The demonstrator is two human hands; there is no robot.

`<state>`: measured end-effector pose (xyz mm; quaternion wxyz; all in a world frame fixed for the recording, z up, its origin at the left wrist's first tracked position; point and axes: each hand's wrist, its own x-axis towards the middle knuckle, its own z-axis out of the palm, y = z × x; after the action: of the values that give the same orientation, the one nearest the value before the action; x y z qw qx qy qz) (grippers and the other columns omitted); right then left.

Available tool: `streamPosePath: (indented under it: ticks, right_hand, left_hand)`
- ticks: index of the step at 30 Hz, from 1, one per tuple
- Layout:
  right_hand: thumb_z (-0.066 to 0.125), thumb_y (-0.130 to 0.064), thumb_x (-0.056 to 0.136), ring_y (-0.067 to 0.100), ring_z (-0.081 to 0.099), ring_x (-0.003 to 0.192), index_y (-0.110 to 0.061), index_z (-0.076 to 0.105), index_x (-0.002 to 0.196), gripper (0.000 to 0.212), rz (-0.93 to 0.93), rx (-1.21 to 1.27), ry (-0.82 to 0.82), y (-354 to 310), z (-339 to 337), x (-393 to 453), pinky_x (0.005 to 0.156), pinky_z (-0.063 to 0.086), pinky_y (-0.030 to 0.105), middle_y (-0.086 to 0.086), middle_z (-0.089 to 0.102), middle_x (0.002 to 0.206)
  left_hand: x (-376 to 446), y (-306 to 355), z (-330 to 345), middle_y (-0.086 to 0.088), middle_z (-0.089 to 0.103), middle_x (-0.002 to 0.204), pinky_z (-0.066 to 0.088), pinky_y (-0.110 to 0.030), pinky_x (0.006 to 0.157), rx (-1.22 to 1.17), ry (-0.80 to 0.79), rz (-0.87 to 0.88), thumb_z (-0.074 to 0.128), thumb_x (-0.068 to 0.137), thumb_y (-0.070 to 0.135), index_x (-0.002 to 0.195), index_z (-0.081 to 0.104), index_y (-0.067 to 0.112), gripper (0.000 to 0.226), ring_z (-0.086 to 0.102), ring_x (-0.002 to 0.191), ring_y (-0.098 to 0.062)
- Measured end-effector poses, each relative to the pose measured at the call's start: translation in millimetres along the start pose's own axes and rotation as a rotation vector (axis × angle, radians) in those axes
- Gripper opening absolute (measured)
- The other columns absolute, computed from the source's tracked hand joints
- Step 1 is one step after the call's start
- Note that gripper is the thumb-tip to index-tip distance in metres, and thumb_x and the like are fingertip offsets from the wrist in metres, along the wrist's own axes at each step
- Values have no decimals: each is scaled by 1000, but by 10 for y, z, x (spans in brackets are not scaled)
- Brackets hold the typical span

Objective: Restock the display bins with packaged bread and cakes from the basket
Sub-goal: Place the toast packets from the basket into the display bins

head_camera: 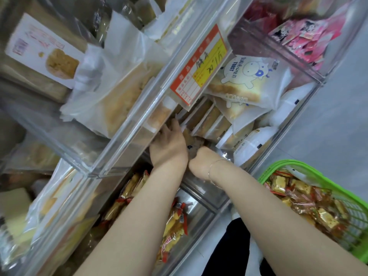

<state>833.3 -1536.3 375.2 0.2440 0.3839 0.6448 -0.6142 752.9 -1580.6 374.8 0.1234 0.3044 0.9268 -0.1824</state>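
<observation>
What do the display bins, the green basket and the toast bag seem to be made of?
Bins: probably clear rigid plastic, glossy; the goods show through the walls and the edges catch light.
Basket: probably moulded plastic, bright green, with slotted walls.
Toast bag: apparently thin plastic film, frosted white with a printed cartoon; it wrinkles, and the bread shows faintly through.

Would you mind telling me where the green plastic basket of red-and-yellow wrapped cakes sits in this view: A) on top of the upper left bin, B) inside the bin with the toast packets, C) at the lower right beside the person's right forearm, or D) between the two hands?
C: the green plastic basket shows at the lower right edge, just past the right forearm, outside the clear plastic display bins that both hands reach into.
</observation>
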Motion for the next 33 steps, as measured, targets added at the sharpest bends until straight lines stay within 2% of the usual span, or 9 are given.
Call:
streamPosePath:
  ticks: [3,5,7,9,13,17,22,27,33]
  right_hand:
    - [50,-10,94,19,65,72,-1,57,91,11,-82,273,-164,-99,-470,-487,55,55,26,10,60,77]
    - [53,-9,91,16,64,54,-6,62,81,14,-259,379,202,-144,-836,-712,47,55,30,9,67,68]
    - [56,-19,86,24,66,79,-13,66,85,11,-346,88,810,-136,-1151,-739,67,54,38,9,70,84]
    - [59,-37,84,35,49,114,-13,59,113,38,-156,-361,1002,-75,-1315,-654,92,40,43,16,55,120]
    - [63,-41,81,38,37,125,-12,55,122,51,1,-495,791,70,-1446,-439,107,24,51,18,46,130]
    - [73,-24,74,31,43,120,-19,59,101,31,-296,-348,919,148,-1440,-422,107,27,51,11,52,122]
    - [61,9,70,15,44,103,-9,59,93,29,-742,-240,910,205,-1219,-678,82,29,16,12,47,115]
    - [59,19,66,11,43,106,-8,57,102,45,-1034,-420,687,280,-774,-1020,80,49,38,15,43,120]
    - [53,15,69,17,50,110,-25,39,139,83,-1022,-332,427,435,-386,-1107,84,50,34,1,40,125]
  left_hand:
    - [-33,20,6,-16,31,147,38,-42,103,2,26,4,43,98,24,146,20,13,54,34,135,-31]
    - [-124,18,-13,-17,17,156,29,-40,111,8,-15,12,32,101,25,151,8,10,58,24,142,-30]
    - [-270,4,-59,-15,8,159,26,-35,112,37,7,86,35,98,23,152,0,8,66,19,144,-27]
    - [-467,-49,-103,-14,16,157,37,-32,105,0,49,176,45,91,16,152,8,8,71,32,139,-26]
    - [-675,-172,-156,-6,40,145,43,-27,98,-259,53,295,49,93,13,141,38,12,49,46,128,-20]
    - [-751,-250,-207,-3,51,137,31,-12,89,-463,74,319,47,97,14,135,49,14,39,52,120,-14]
    - [-761,-303,-265,2,43,145,28,-12,94,-625,20,307,57,94,34,146,35,20,58,46,127,-10]
    - [-836,-336,-331,29,33,138,25,3,94,-813,-24,374,75,74,49,148,24,30,92,32,121,17]
    - [-1004,-464,-186,13,66,97,51,-26,83,-1041,-25,285,81,73,26,112,61,37,46,61,91,-4]
